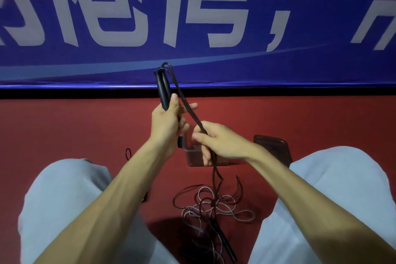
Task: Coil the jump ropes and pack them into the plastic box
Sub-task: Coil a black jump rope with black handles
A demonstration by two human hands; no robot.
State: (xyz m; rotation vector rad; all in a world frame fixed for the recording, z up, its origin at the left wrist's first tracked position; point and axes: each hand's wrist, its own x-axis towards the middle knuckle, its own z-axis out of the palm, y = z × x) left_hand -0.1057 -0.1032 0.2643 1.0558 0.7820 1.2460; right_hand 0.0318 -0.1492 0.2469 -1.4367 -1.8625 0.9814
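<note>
Over the plastic box, your left hand is gripping the handles, right hand pinching the rope; keep it taut.

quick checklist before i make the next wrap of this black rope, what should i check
1. Left hand grip on the black handles: ok, the fingers curl round them and hold them upright.
2. Right hand on the black cord: ok, it pinches the cord below the handles.
3. Cord free to feed upward: not ok, it drops into a tangle with a grey rope on the floor.
4. Plastic box open: ok, a dark lid lies beside it on the right.
5. Room left in the box: cannot tell, the hands hide most of it.
</note>
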